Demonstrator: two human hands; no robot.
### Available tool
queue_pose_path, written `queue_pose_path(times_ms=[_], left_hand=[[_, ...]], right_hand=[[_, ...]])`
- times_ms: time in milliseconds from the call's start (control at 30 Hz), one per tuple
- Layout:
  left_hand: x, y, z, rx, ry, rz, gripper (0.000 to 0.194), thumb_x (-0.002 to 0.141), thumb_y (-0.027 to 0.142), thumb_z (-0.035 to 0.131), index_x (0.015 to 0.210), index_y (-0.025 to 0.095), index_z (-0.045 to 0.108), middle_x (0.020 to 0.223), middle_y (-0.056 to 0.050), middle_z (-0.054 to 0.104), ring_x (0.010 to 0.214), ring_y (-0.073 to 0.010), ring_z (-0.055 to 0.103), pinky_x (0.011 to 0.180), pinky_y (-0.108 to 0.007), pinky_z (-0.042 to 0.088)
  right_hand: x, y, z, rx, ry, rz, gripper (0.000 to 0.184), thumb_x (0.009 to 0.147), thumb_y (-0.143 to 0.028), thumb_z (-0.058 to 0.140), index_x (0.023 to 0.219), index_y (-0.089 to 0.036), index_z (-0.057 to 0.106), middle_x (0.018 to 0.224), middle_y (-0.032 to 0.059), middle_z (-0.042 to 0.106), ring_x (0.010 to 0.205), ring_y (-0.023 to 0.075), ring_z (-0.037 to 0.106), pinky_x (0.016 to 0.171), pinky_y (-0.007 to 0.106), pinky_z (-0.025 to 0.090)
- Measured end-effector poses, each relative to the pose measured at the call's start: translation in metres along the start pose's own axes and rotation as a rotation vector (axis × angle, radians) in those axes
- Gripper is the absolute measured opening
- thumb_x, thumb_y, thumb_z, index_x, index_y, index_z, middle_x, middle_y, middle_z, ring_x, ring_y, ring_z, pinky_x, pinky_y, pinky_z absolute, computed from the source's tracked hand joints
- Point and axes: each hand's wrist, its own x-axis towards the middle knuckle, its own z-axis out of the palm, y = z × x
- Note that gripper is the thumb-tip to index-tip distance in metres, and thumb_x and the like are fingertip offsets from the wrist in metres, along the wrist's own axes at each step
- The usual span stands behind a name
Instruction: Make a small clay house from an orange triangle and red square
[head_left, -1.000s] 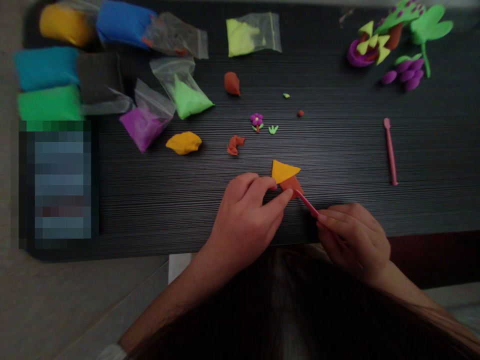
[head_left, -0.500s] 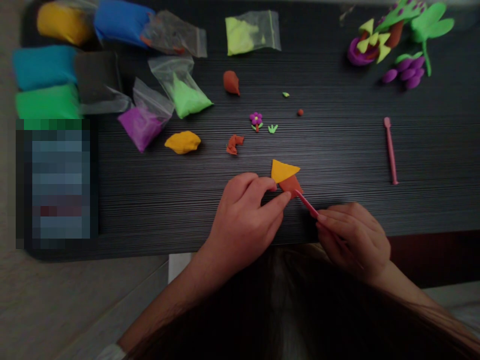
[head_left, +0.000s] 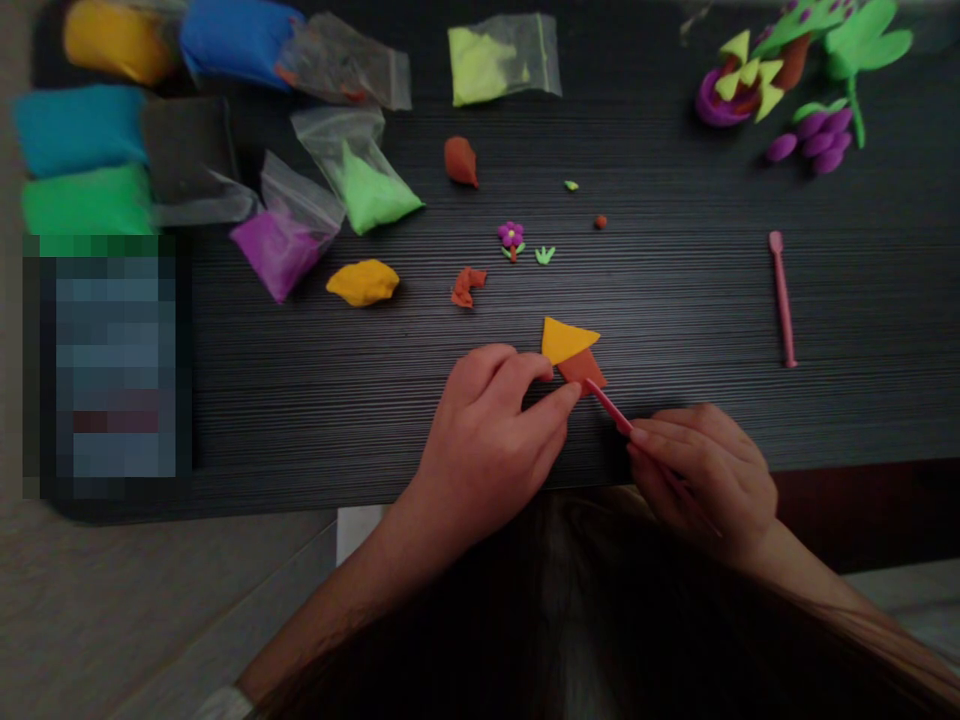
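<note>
Flat on the dark table lies a clay piece made of a yellow triangle [head_left: 566,341] and an orange-brown part [head_left: 583,366] below it. My left hand [head_left: 499,430] holds this piece down at its left and lower edges with curled fingertips. In a pinch of its fingers, my right hand [head_left: 705,470] grips a slim pink clay modelling tool [head_left: 609,408]. The tool's tip touches the lower edge of the orange-brown part, close to a left fingertip. Part of the lower edge is hidden behind the left fingers.
Bags of coloured clay, including a purple one [head_left: 279,250], crowd the upper left above a blurred-out device [head_left: 116,370]. A yellow lump [head_left: 364,283], brown scraps [head_left: 468,287] and a small purple flower [head_left: 511,236] lie midway. Another pink tool [head_left: 782,300] and clay models [head_left: 817,140] sit right.
The tool's tip and my right hand have shifted slightly left along the lower edge of the orange-brown part. My left hand stays in place on the piece.
</note>
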Motion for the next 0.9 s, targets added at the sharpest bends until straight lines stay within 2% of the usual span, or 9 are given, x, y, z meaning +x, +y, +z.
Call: queue_pose_path(times_ms=[267, 400, 900], left_hand=[[-0.0002, 0.0002, 0.0003, 0.002, 0.012, 0.007, 0.025, 0.079, 0.022, 0.056, 0.103, 0.024, 0.062, 0.097, -0.004, 0.056, 0.094, -0.0198, 0.044, 0.085, -0.036, 0.040], [0.0005, 0.0008, 0.0002, 0.022, -0.019, 0.004, 0.028, 0.080, 0.024, 0.055, 0.108, 0.024, 0.061, 0.099, -0.005, 0.056, 0.095, -0.0212, 0.044, 0.085, -0.038, 0.039], [0.0014, 0.0013, 0.0003, 0.024, -0.038, 0.000, 0.028, 0.081, 0.026, 0.054, 0.108, 0.023, 0.061, 0.100, -0.005, 0.055, 0.095, -0.0217, 0.043, 0.085, -0.039, 0.040]], right_hand=[[-0.0003, 0.0012, -0.0022, -0.004, 0.003, 0.006, 0.038, 0.062, -0.002, 0.067, 0.097, -0.013, 0.057, 0.086, 0.0081, 0.068, 0.075, 0.0174, 0.062, 0.062, 0.032, 0.050], [-0.0002, 0.0013, -0.0017, 0.000, 0.013, 0.004, 0.038, 0.062, -0.001, 0.067, 0.096, -0.014, 0.057, 0.086, 0.0082, 0.069, 0.074, 0.0173, 0.061, 0.061, 0.031, 0.049], [-0.0011, 0.0015, -0.0020, -0.028, -0.002, 0.010, 0.037, 0.063, -0.002, 0.067, 0.097, -0.014, 0.057, 0.087, 0.0082, 0.068, 0.075, 0.0169, 0.061, 0.062, 0.031, 0.049]])
